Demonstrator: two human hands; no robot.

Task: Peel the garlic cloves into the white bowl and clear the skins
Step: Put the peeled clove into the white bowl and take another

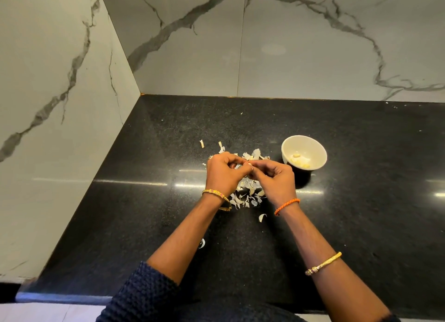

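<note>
My left hand (pixel 224 173) and my right hand (pixel 274 179) meet over the black counter (pixel 144 213), fingers curled, pinching a small garlic clove (pixel 249 164) between their fingertips; most of the clove is hidden. Under and around the hands lies a pile of papery white garlic skins (pixel 248 197), with more skins (pixel 255 154) just beyond the fingers. The white bowl (pixel 310 146) stands to the right of my right hand and holds a few peeled cloves (pixel 299 161).
Marble walls close the counter at the left (pixel 60 105) and the back (pixel 289 57). Stray skins lie apart from the pile, one (pixel 262 217) near my right wrist and one (pixel 202 243) beside my left forearm. The counter's front edge (pixel 60 297) runs along the bottom.
</note>
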